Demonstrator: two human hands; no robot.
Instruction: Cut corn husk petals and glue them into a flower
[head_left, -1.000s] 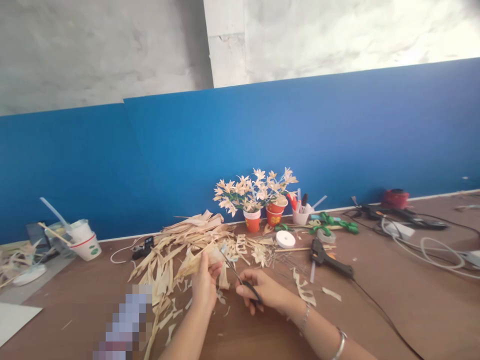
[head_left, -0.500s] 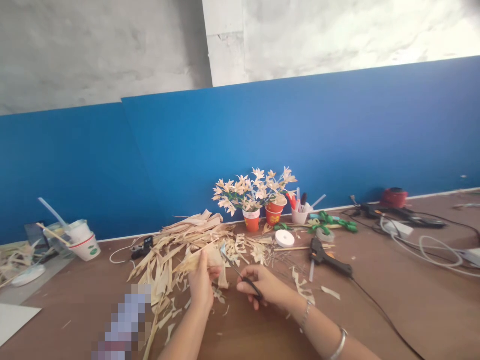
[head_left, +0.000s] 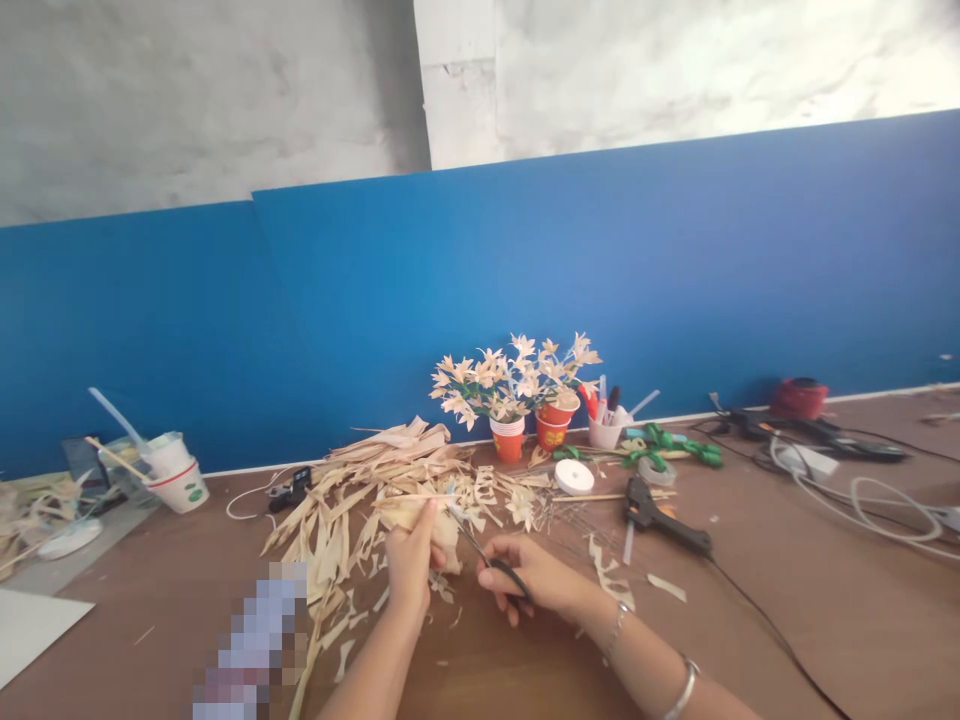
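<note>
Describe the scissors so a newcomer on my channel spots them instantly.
Start at the blue partition and drop to the brown table before it. Find the right hand, marked by silvery bracelets beyond its wrist. The scissors are in its grip, their dark handles and metal blades setting them apart from the pale strips to their left.

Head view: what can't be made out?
All in the head view:
Scissors: tips too small and blurred; handles partly covered by the right hand.
Leaf piece: partly hidden behind the left hand.
White sheet: cut off by the left edge.
Pixelated patch: masks whatever is beneath.
</note>
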